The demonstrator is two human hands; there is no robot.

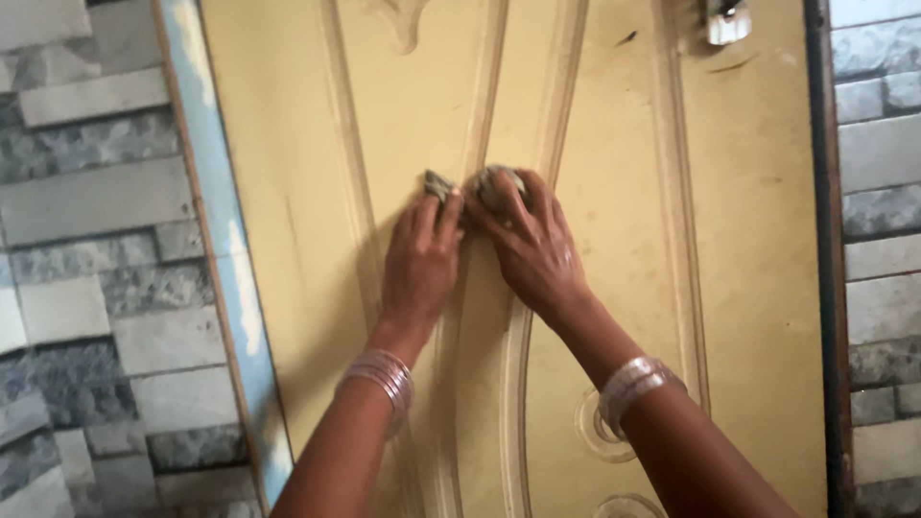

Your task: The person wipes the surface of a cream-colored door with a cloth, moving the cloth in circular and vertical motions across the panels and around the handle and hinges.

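- Door [288, 144]: cream-yellow panel with raised curved mouldings fills most of the view; it stands between grey stone-pattern wall cladding [86, 240] on either side. A metal fitting [727, 21] shows at the upper right edge.
- Left hand [420, 264]: pressed flat-fingered against the door near a moulding, fingers closed over a small grey-green cloth wad [438, 184]. Wrist straight, forearm rising from below; a stack of clear bangles [381, 376] sits at the wrist.
- Right hand [532, 245]: angled inward from the right, fingers spread and curled over a second wad [494, 180], touching the left hand's fingertips. Similar bangles [633, 382] sit on this wrist.
- Wads: both lie against the door at mid-height, just beside each other across the central moulding.
- Handling, judged: the wads look soft, light and compressible; they should conform to the moulding grooves. Hold with fingertips on top and press flat so they do not slip on the smooth panel.
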